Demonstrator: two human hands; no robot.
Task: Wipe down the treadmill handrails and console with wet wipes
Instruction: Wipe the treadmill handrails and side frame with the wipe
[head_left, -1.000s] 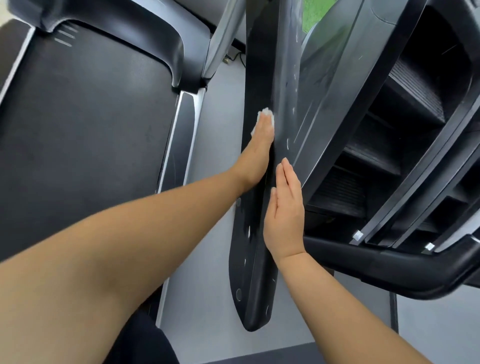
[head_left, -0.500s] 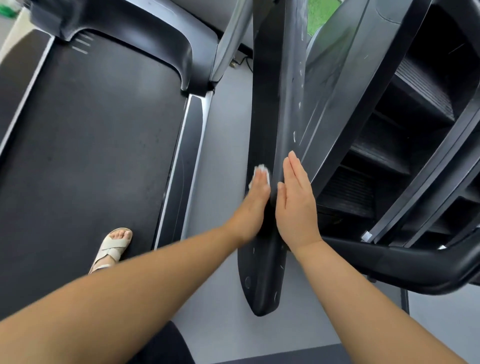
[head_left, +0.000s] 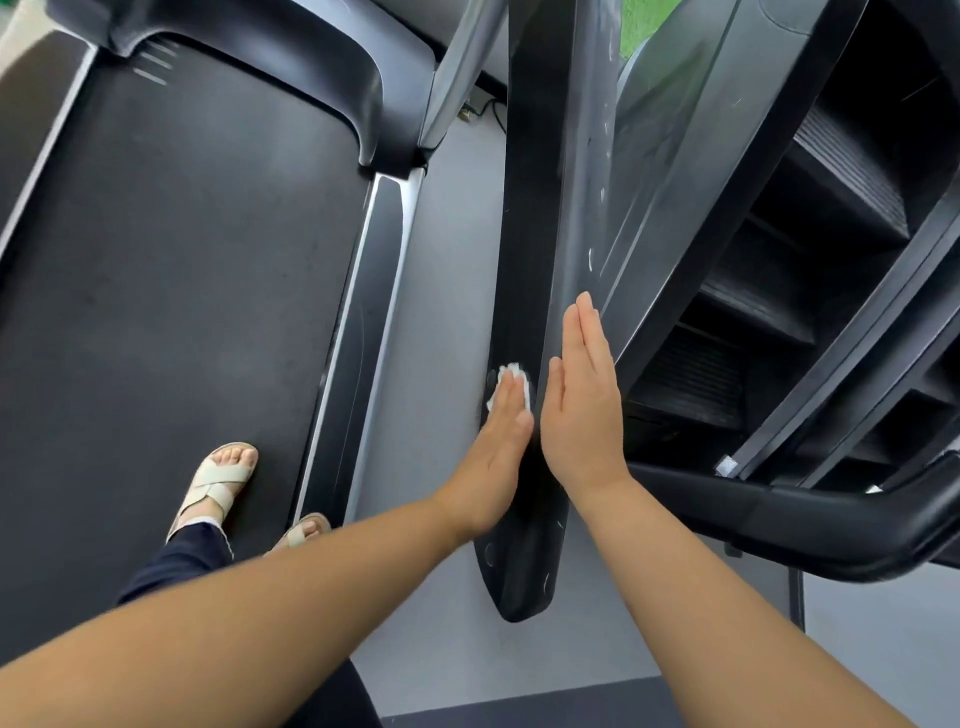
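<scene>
A long black handrail (head_left: 540, 182) runs from 12 o'clock down past the middle of the view and ends in a rounded tip toward 6 o'clock, its glossy surface marked with pale streaks and smudges. The left grip (head_left: 493, 457), a bare hand, lies flat against the rail's 9 o'clock face with straight fingers, open and curled round nothing. It presses a small white wet wipe (head_left: 511, 387) onto the rail; the wipe bunches out from under the fingertips near the centre of the view. The right grip (head_left: 584, 410) rests flat on the opposite, 3 o'clock face of the same rail, also open, fingers straight and together, reaching a little further toward 12 o'clock than the left. The two grips sandwich the rail between them and do not touch each other. At 9 o'clock lies the dark treadmill belt (head_left: 182, 260), edged by a silver-trimmed side rail (head_left: 363, 338). The person's sandalled foot (head_left: 218, 483) stands on the belt at 8 o'clock. Grey floor (head_left: 447, 260) shows between the side rail and the handrail. At 3 o'clock stands a neighbouring black machine with ribbed steps (head_left: 779, 312) — a thick black tube (head_left: 779, 519) crosses below it toward 4 o'clock.
</scene>
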